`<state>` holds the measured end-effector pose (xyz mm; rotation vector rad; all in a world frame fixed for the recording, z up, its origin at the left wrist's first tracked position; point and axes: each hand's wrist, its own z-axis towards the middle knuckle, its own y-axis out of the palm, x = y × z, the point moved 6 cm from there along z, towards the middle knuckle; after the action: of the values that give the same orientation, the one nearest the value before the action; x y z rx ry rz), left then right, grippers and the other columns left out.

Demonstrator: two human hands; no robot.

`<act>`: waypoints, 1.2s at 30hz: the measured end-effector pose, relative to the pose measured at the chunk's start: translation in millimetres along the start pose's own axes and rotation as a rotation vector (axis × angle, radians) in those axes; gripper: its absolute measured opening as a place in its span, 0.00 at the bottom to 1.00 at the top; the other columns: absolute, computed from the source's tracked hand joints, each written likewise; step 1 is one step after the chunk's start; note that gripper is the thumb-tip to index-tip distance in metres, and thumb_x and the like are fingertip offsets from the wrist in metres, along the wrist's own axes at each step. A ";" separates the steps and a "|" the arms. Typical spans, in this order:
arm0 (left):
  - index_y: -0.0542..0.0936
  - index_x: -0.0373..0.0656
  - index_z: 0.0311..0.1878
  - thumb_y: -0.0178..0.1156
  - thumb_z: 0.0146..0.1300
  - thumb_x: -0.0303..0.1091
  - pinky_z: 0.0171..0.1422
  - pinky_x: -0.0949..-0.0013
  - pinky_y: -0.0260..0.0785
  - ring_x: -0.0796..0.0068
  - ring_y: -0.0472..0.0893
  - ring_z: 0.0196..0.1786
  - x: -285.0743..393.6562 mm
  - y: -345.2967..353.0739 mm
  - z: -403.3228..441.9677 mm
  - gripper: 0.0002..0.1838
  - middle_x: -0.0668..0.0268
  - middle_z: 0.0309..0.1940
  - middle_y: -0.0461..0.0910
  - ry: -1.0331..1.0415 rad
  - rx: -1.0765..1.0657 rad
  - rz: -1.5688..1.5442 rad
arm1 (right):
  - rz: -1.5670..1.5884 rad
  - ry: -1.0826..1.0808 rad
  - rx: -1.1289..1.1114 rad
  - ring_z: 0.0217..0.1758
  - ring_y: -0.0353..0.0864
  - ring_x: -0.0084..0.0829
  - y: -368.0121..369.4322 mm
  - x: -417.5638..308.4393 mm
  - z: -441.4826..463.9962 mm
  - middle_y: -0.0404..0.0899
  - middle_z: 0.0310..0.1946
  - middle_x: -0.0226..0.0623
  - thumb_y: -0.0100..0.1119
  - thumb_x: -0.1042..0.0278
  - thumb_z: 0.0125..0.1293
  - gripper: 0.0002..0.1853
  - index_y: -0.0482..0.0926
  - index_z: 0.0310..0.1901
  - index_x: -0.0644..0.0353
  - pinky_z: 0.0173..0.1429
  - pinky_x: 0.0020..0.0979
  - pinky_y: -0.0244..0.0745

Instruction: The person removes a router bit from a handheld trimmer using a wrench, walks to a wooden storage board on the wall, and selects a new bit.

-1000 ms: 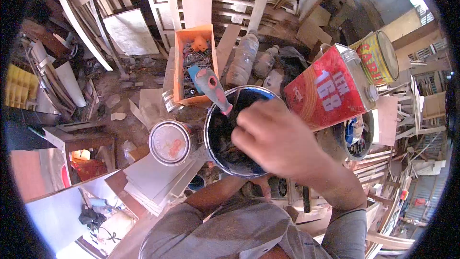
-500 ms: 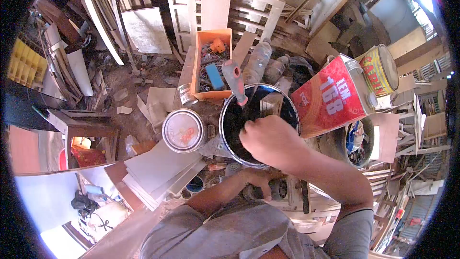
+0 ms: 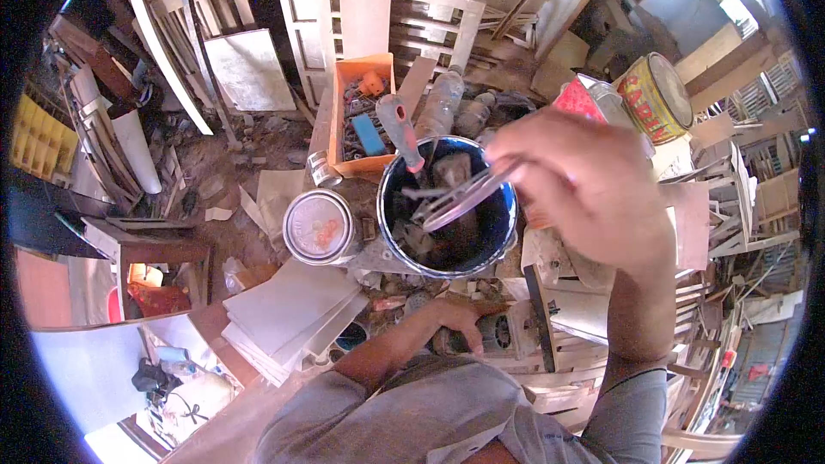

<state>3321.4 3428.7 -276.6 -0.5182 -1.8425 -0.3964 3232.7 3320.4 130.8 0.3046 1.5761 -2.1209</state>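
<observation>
Working over a dark-lined bucket [image 3: 447, 275] with a slim, blurred item [image 3: 471, 198];
at left, a lidded can [image 3: 319, 225]; next, an orange box [image 3: 361, 168]; a grey-and-red handle [image 3: 398, 125] tilted at the bucket's rim; on the near side, the left hand [image 3: 462, 320], loosely curled (whether it holds anything, I cannot tell); then the right hand [image 3: 584, 180], fingers pinched around the item.

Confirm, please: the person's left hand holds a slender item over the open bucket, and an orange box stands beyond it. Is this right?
Not the left hand: in the head view, the right hand holds the slender item over the open bucket. The orange box does stand beyond it.
</observation>
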 end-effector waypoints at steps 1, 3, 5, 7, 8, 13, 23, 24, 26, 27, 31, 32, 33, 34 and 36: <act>0.56 0.34 0.85 0.88 0.28 0.59 0.89 0.54 0.50 0.50 0.59 0.86 -1.5 1.9 1.7 0.80 0.44 0.84 0.61 0.013 0.012 -0.003 | -0.009 -0.004 0.073 0.44 0.90 0.37 -16.4 -4.6 -1.2 0.88 0.42 0.42 0.63 0.71 0.74 0.08 0.84 0.49 0.65 0.47 0.35 0.85; 0.58 0.33 0.84 0.89 0.30 0.56 0.89 0.54 0.52 0.50 0.62 0.85 4.2 4.5 1.1 0.78 0.46 0.82 0.64 0.066 0.029 -0.014 | 0.081 0.078 0.262 0.46 0.90 0.32 -43.8 -7.8 -9.9 0.89 0.43 0.40 0.62 0.71 0.76 0.10 0.84 0.52 0.66 0.49 0.33 0.85; 0.60 0.33 0.83 0.89 0.32 0.53 0.88 0.54 0.55 0.51 0.66 0.83 12.0 6.4 -2.2 0.74 0.49 0.80 0.68 0.081 0.026 -0.055 | 0.243 0.168 0.455 0.49 0.89 0.29 -69.4 -1.4 -26.0 0.88 0.45 0.40 0.61 0.69 0.79 0.11 0.84 0.55 0.67 0.52 0.32 0.84; 0.63 0.33 0.82 0.88 0.34 0.49 0.86 0.55 0.58 0.52 0.71 0.79 17.9 6.8 -4.7 0.70 0.53 0.77 0.73 0.073 0.018 -0.113 | 0.304 0.173 0.607 0.48 0.88 0.29 -96.3 9.1 -46.1 0.88 0.46 0.40 0.59 0.66 0.81 0.13 0.84 0.56 0.66 0.51 0.32 0.85; 0.64 0.33 0.81 0.88 0.35 0.47 0.84 0.55 0.60 0.53 0.73 0.77 17.6 7.8 -3.9 0.68 0.55 0.75 0.75 0.075 0.021 -0.135 | 0.303 0.174 0.681 0.46 0.88 0.29 -106.7 12.8 -56.3 0.87 0.46 0.39 0.58 0.64 0.82 0.14 0.84 0.55 0.66 0.49 0.32 0.85; 0.63 0.36 0.82 0.88 0.33 0.44 0.82 0.60 0.60 0.56 0.73 0.76 7.2 12.0 10.6 0.69 0.49 0.72 0.77 0.016 0.038 -0.285 | 0.334 0.446 0.853 0.32 0.88 0.29 -117.7 38.8 -135.3 0.84 0.38 0.38 0.57 0.58 0.83 0.16 0.82 0.49 0.66 0.32 0.31 0.87; 0.65 0.36 0.79 0.83 0.33 0.35 0.61 0.52 0.81 0.53 0.87 0.57 74.9 41.6 26.8 0.63 0.50 0.60 0.83 0.157 0.018 -0.827 | 0.541 0.805 1.230 0.26 0.87 0.27 -106.5 34.8 -388.1 0.81 0.32 0.34 0.57 0.58 0.84 0.14 0.80 0.46 0.63 0.30 0.27 0.84; 0.66 0.35 0.78 0.82 0.34 0.35 0.60 0.51 0.82 0.51 0.88 0.55 84.5 50.5 33.0 0.61 0.49 0.58 0.84 0.164 0.001 -0.844 | 0.547 0.796 1.274 0.27 0.87 0.27 -108.0 24.4 -419.0 0.82 0.31 0.34 0.57 0.58 0.84 0.15 0.80 0.46 0.64 0.31 0.27 0.85; 0.68 0.34 0.75 0.81 0.36 0.35 0.58 0.47 0.83 0.48 0.89 0.51 96.0 70.0 49.1 0.57 0.48 0.54 0.86 0.165 -0.033 -0.884 | 0.523 0.810 1.414 0.25 0.84 0.25 -97.6 6.7 -485.2 0.81 0.31 0.33 0.56 0.57 0.84 0.15 0.81 0.47 0.62 0.30 0.27 0.80; 0.71 0.33 0.71 0.80 0.40 0.35 0.57 0.47 0.84 0.49 0.90 0.48 94.2 77.4 63.3 0.51 0.48 0.50 0.87 0.192 -0.090 -0.827 | 0.490 0.852 1.494 0.25 0.82 0.25 -86.6 -4.7 -519.4 0.81 0.31 0.33 0.56 0.56 0.84 0.15 0.81 0.47 0.62 0.29 0.26 0.78; 0.74 0.31 0.66 0.79 0.44 0.36 0.54 0.48 0.85 0.50 0.90 0.45 123.0 130.9 101.4 0.44 0.49 0.49 0.87 0.157 0.076 -0.733 | 0.656 1.084 1.740 0.23 0.77 0.24 -5.6 -58.7 -648.8 0.79 0.29 0.29 0.52 0.50 0.85 0.19 0.81 0.46 0.58 0.29 0.27 0.74; 0.75 0.31 0.65 0.79 0.44 0.36 0.54 0.49 0.85 0.50 0.90 0.45 135.3 150.3 111.7 0.42 0.49 0.49 0.87 0.176 0.095 -0.728 | 0.814 1.059 1.779 0.23 0.77 0.23 26.8 -64.9 -677.7 0.77 0.28 0.27 0.51 0.46 0.85 0.20 0.81 0.47 0.55 0.29 0.27 0.74; 0.76 0.31 0.63 0.79 0.45 0.37 0.53 0.49 0.85 0.50 0.90 0.45 142.1 168.8 123.3 0.40 0.49 0.49 0.87 0.199 0.123 -0.722 | 0.750 1.100 1.740 0.24 0.78 0.24 52.8 -78.6 -699.8 0.77 0.28 0.27 0.50 0.45 0.85 0.21 0.81 0.46 0.56 0.30 0.28 0.74; 0.76 0.31 0.63 0.78 0.46 0.37 0.53 0.49 0.85 0.51 0.90 0.45 143.4 191.2 139.2 0.40 0.49 0.49 0.87 0.192 0.134 -0.724 | 0.694 1.138 1.692 0.24 0.78 0.25 76.5 -94.4 -720.8 0.76 0.27 0.26 0.50 0.45 0.86 0.22 0.80 0.46 0.56 0.30 0.29 0.75; 0.75 0.32 0.64 0.78 0.48 0.38 0.52 0.50 0.85 0.52 0.89 0.45 143.0 232.4 165.4 0.40 0.50 0.48 0.86 0.183 0.184 -0.719 | 0.906 1.111 1.689 0.28 0.79 0.22 120.7 -126.4 -758.8 0.76 0.28 0.27 0.49 0.46 0.86 0.21 0.81 0.47 0.57 0.32 0.27 0.74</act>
<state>3272.9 3731.9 -189.7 0.3213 -1.8164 -0.7143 3324.0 4040.4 -151.5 2.3377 -0.6223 -1.8240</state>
